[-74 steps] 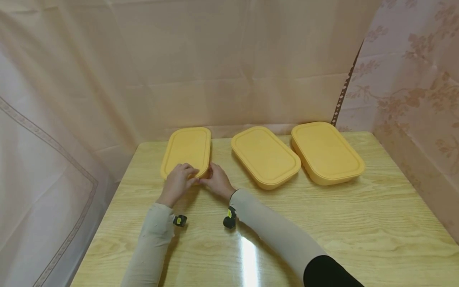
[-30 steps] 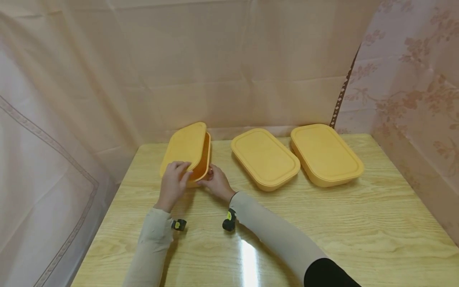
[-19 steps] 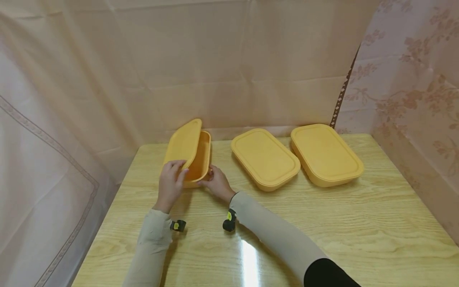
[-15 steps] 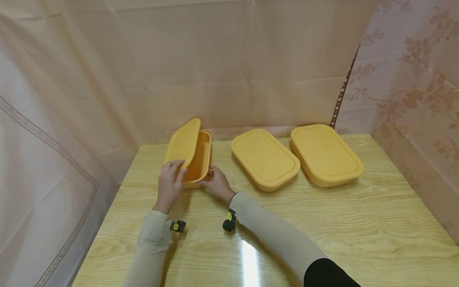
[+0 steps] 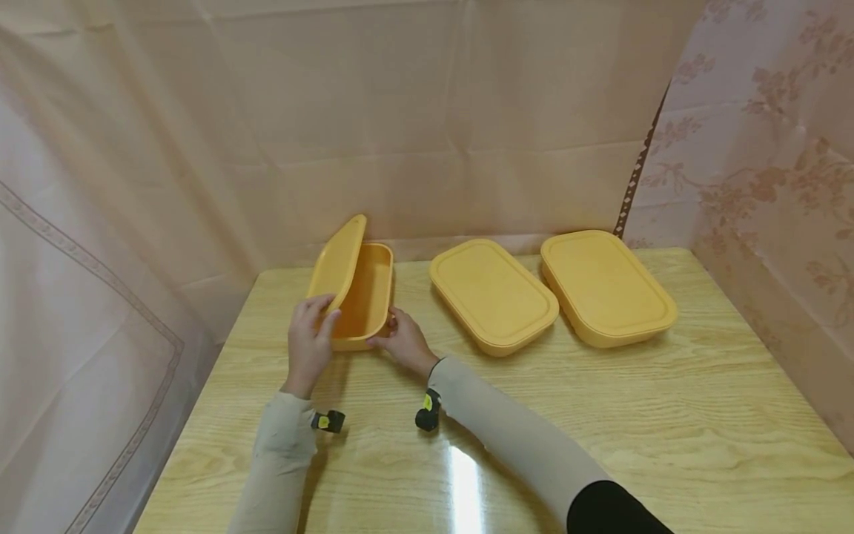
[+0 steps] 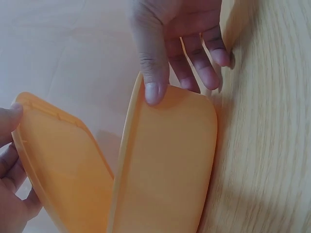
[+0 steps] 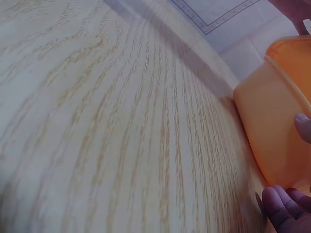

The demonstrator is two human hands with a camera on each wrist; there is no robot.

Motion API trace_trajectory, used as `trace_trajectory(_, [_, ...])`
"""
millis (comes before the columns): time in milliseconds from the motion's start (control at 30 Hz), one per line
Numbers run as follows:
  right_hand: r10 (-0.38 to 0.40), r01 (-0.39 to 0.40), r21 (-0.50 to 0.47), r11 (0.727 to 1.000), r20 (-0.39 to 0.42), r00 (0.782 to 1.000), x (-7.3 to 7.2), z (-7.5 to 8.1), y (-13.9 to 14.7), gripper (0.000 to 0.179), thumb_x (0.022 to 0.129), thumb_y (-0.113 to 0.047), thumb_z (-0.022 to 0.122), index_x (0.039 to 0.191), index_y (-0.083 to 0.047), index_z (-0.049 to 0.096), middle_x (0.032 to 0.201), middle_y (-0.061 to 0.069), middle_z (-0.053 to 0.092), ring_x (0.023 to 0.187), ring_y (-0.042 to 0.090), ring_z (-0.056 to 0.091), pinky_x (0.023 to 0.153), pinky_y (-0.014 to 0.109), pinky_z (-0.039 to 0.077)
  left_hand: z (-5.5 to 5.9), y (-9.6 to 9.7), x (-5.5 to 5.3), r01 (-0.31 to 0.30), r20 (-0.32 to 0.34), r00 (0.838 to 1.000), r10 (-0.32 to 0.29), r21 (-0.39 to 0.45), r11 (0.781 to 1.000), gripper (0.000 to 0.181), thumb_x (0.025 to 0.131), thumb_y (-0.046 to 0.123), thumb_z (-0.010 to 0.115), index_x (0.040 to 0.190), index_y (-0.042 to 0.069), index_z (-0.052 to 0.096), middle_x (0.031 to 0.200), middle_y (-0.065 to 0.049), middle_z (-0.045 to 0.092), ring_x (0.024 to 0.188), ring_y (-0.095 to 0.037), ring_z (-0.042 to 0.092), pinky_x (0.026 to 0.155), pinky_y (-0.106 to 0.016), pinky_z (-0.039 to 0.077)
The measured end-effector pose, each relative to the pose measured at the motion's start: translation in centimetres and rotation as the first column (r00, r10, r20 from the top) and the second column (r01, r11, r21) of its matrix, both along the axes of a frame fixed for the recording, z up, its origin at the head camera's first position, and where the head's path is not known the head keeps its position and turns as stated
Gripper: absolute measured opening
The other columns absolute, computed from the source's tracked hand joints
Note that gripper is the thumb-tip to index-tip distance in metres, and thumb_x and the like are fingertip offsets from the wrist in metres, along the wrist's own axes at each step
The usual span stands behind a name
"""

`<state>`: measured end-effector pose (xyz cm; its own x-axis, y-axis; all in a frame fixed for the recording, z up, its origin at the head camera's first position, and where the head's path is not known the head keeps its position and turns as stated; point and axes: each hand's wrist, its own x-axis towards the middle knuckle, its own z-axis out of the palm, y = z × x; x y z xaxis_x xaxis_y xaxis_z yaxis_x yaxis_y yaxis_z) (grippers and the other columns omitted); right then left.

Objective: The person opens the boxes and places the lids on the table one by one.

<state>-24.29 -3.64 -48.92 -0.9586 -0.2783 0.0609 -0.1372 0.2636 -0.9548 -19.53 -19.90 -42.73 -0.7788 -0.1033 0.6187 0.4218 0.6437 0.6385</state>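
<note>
The lid (image 5: 339, 259) of the left box (image 5: 363, 300) is now tipped high up on its left side. A moment ago it lay flat and shut on the box. Then it lifted a little at the right edge, and now it stands almost on its edge, so the inside of the box shows. The box looks empty inside.

The left hand (image 5: 308, 343) holds the near end of the lid. In the left wrist view the thumb (image 6: 151, 80) presses on one side of the lid (image 6: 167, 160) and the other fingers go behind it, so the hand pinches the lid. This hand has moved a bit to the left as the lid swings up.

The right hand (image 5: 402, 343) has stayed in the same place at the near right corner of the box. Its fingers curl around that corner and hold the box down on the table (image 5: 600, 415). In the right wrist view only the fingertips (image 7: 282, 208) show, touching the orange side of the box (image 7: 269, 141).

The box has not slid. It sits at the back left of the table, close to the curtain (image 5: 400, 133).

I think this means the lid has come loose from the box and is nearly off.

Two more yellow boxes sit to the right, the middle box (image 5: 494, 293) and the right box (image 5: 607, 285). Their lids are flat and shut, just as before.
</note>
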Motion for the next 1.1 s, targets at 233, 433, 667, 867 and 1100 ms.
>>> trace_trajectory(233, [-0.014, 0.014, 0.026, 1.000, 0.001, 1.000, 0.0, 0.0, 0.0, 0.063, 0.078, -0.016, 0.082, 0.132, -0.002, 0.054, 0.102, 0.017, 0.061, 0.083, 0.018, 0.051, 0.069, 0.020, 0.038, 0.3, -0.3, 0.2, -0.001, 0.024, 1.000, 0.000, 0.052, 0.999, 0.026, 0.091, 0.002, 0.063, 0.115, -0.009, 0.064, 0.111, -0.027, 0.060, 0.108, -0.041, 0.055, 0.093, -0.049, 0.043])
trace_trajectory(433, [-0.002, 0.002, 0.037, 0.999, 0.005, 1.000, 0.0, 0.1, 0.0, 0.065, 0.078, -0.017, 0.083, 0.134, -0.005, 0.053, 0.103, 0.016, 0.062, 0.087, 0.018, 0.052, 0.074, 0.022, 0.040, 0.5, -0.6, 0.2, 0.002, 0.057, 0.998, -0.007, 0.093, 0.996, 0.028, 0.093, 0.001, 0.061, 0.118, -0.010, 0.062, 0.112, -0.028, 0.057, 0.109, -0.039, 0.053, 0.097, -0.046, 0.042])
trace_trajectory(667, [0.019, -0.018, 0.043, 0.999, -0.015, 1.000, 0.0, 0.2, 0.3, 0.068, 0.078, -0.015, 0.082, 0.137, -0.006, 0.052, 0.108, 0.016, 0.066, 0.094, 0.023, 0.059, 0.079, 0.026, 0.045, 1.1, -0.9, 0.2, -0.025, 0.089, 0.996, 0.010, 0.168, 0.986, 0.028, 0.093, 0.002, 0.061, 0.119, -0.009, 0.063, 0.113, -0.027, 0.058, 0.103, -0.011, 0.052, 0.091, -0.016, 0.039])
trace_trajectory(867, [0.018, -0.016, 0.060, 0.998, -0.030, 0.999, 0.1, 0.7, 0.6, 0.070, 0.079, -0.016, 0.081, 0.141, -0.007, 0.049, 0.118, 0.015, 0.067, 0.110, 0.028, 0.062, 0.094, 0.038, 0.050, 1.5, -1.3, 0.1, -0.042, 0.102, 0.995, 0.017, 0.253, 0.966, 0.029, 0.093, 0.001, 0.060, 0.120, -0.009, 0.063, 0.114, -0.026, 0.058, 0.097, 0.010, 0.047, 0.086, -0.005, 0.038])
trace_trajectory(1100, [-0.001, 0.006, 0.098, 0.995, -0.054, 0.999, -0.1, 0.5, 0.7, 0.074, 0.077, -0.017, 0.083, 0.142, -0.006, 0.049, 0.108, 0.016, 0.066, 0.101, 0.027, 0.059, 0.088, 0.036, 0.048, 1.7, -2.0, 0.2, -0.073, 0.113, 0.993, 0.038, 0.322, 0.944, 0.028, 0.094, 0.001, 0.059, 0.119, -0.010, 0.062, 0.106, -0.007, 0.059, 0.097, 0.006, 0.050, 0.088, -0.004, 0.043])
